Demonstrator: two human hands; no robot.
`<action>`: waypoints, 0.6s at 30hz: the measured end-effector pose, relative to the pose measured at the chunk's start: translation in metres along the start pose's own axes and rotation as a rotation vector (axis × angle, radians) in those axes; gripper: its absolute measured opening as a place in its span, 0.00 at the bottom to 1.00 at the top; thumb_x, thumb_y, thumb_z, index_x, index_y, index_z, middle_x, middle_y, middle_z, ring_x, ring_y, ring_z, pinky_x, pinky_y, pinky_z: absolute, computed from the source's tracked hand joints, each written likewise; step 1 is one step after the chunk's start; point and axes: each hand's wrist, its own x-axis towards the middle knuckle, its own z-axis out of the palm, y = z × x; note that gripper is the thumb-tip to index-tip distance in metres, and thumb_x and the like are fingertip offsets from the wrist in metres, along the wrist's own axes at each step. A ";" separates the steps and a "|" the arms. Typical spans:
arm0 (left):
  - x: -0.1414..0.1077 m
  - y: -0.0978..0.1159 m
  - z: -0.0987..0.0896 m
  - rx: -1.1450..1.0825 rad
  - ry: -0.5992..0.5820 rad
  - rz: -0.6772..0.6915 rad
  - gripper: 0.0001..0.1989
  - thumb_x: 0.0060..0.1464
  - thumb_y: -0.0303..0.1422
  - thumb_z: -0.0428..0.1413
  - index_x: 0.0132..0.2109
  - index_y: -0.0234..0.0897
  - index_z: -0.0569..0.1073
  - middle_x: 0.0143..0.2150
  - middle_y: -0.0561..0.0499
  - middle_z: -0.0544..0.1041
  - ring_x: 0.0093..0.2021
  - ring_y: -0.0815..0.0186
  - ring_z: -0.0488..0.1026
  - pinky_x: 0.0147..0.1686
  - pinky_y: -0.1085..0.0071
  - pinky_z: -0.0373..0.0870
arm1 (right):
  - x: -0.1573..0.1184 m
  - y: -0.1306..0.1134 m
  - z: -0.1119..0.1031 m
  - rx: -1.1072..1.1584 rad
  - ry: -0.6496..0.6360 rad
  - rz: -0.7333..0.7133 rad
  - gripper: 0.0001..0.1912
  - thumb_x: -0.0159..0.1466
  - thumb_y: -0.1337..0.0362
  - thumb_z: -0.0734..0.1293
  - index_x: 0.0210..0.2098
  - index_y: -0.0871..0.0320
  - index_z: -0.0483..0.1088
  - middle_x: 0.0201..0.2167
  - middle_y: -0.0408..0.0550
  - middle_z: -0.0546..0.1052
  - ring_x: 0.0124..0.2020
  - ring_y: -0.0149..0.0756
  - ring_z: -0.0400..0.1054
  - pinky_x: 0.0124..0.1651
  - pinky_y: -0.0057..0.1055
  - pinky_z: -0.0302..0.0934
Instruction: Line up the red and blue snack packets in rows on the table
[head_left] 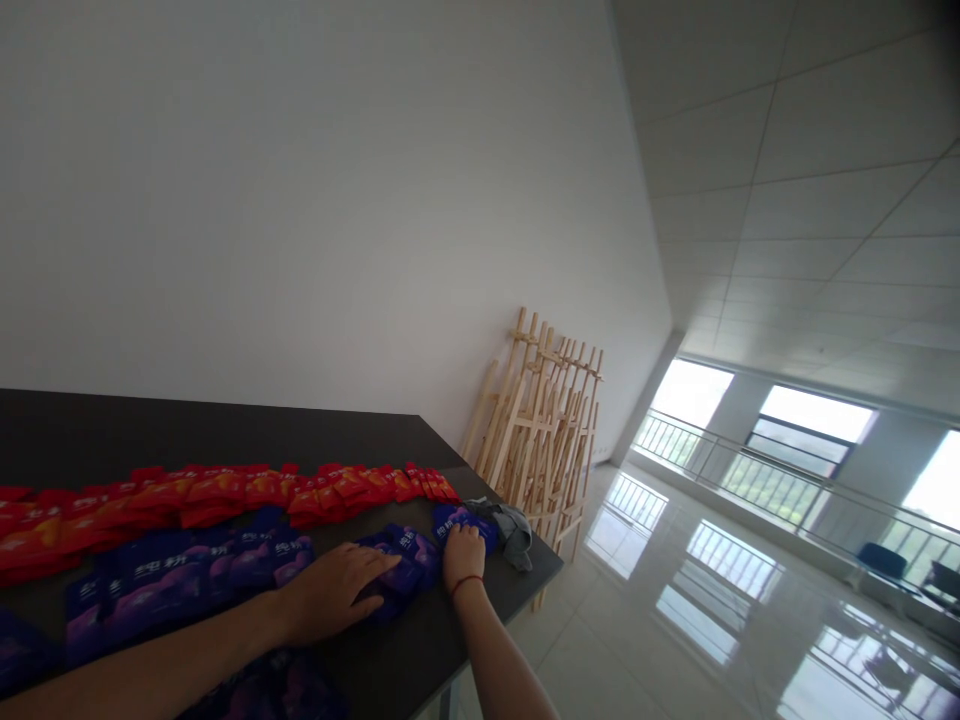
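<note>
My left hand (330,592) rests with its fingers spread on blue-purple packets (409,560) at the middle of the dark table (420,650). Near the table's right end, my right hand (463,558), a red string round its wrist, lies on another blue packet (444,520), its fingers bent over it. More blue packets (172,575) overlap in a row left of my left hand. Behind them runs a long row of red packets (225,492). A grey cloth (514,535) lies just right of my right hand.
Wooden easels (544,430) lean together by the white wall beyond the table's right end. More dark blue packets lie near the front edge, partly behind my left forearm. A shiny tiled floor, railings and windows are at the right, with a blue chair (881,562).
</note>
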 end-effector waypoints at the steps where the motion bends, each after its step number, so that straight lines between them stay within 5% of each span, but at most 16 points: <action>1: -0.002 0.001 -0.002 0.002 -0.002 0.000 0.25 0.61 0.37 0.55 0.64 0.43 0.74 0.61 0.43 0.80 0.59 0.48 0.77 0.63 0.51 0.70 | 0.000 -0.001 -0.001 0.000 0.002 0.002 0.23 0.72 0.77 0.53 0.57 0.67 0.75 0.54 0.68 0.78 0.57 0.49 0.72 0.53 0.38 0.66; 11: -0.003 0.016 -0.013 0.022 -0.103 -0.074 0.28 0.58 0.35 0.57 0.66 0.42 0.73 0.65 0.43 0.77 0.63 0.46 0.74 0.64 0.49 0.69 | 0.009 0.003 -0.009 0.048 -0.010 0.126 0.16 0.71 0.70 0.64 0.56 0.68 0.75 0.55 0.71 0.77 0.59 0.52 0.72 0.56 0.40 0.67; 18: 0.001 0.027 -0.013 0.050 -0.157 -0.103 0.32 0.56 0.35 0.60 0.68 0.43 0.71 0.67 0.39 0.74 0.66 0.41 0.71 0.66 0.43 0.67 | 0.017 0.012 -0.013 0.140 -0.056 0.168 0.29 0.56 0.65 0.80 0.56 0.65 0.75 0.57 0.69 0.76 0.61 0.56 0.71 0.56 0.40 0.68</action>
